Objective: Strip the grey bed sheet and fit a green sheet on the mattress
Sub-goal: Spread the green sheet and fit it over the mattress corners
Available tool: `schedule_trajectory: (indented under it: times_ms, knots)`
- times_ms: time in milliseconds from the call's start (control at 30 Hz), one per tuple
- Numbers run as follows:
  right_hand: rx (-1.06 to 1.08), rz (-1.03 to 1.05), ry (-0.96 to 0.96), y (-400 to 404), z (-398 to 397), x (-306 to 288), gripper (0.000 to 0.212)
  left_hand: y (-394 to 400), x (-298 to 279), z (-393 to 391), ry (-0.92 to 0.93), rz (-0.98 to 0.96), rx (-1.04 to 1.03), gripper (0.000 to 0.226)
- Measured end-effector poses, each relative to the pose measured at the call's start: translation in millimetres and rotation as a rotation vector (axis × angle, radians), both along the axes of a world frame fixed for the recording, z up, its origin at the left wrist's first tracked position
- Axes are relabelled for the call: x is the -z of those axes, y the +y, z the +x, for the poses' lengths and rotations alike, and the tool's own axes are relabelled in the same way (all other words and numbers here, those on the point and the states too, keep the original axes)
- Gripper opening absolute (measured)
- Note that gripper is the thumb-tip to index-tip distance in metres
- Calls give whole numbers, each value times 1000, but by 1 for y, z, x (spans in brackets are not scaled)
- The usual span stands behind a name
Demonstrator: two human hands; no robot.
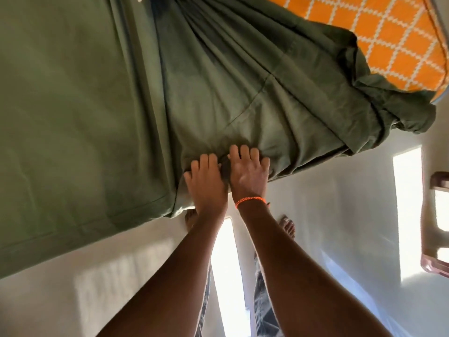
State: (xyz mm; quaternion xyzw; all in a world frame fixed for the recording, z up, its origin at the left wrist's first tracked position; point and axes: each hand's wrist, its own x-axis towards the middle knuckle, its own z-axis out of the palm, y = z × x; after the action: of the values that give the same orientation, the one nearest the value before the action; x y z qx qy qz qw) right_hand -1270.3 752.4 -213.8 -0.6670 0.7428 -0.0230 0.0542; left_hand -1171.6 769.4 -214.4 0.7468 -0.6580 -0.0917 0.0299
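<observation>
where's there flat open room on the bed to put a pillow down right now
The smooth stretch of the green sheet, left of the fanned folds and above the bed's near edge, is flat and free. The uncovered orange checked mattress at the far corner is bare too. It is crowded at the near edge, where the left hand and right hand press bunched cloth.

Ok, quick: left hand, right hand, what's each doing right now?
Left hand: open, fingers pressing the green sheet at the mattress edge.
Right hand: open, fingers spread flat on the same sheet.
</observation>
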Motion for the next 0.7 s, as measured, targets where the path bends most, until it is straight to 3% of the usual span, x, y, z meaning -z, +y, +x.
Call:
schedule_trajectory:
  times_ms: [100,200,367,567,633,700]
  knots:
    - [-157,-52,0,-3,-20,-3,5,-4,-5,-16,131,-31,62,5]
    - [-151,-77,11,1,-58,-8,8,3,-13,-47,265,-27,156,4]
    - [-155,-117,-9,16,-98,-12,20,11,-18,-83,321,1,63,9]
    - [190,-140,-178,38,-62,-11,23,28,-12,-72,366,-54,64,13]
    - [316,-48,-346,45,-55,-10,23,39,-9,-69,385,-34,55,17]
    - [572,62,-542,54,-49,-4,25,50,-4,-66,479,99,-10,21]
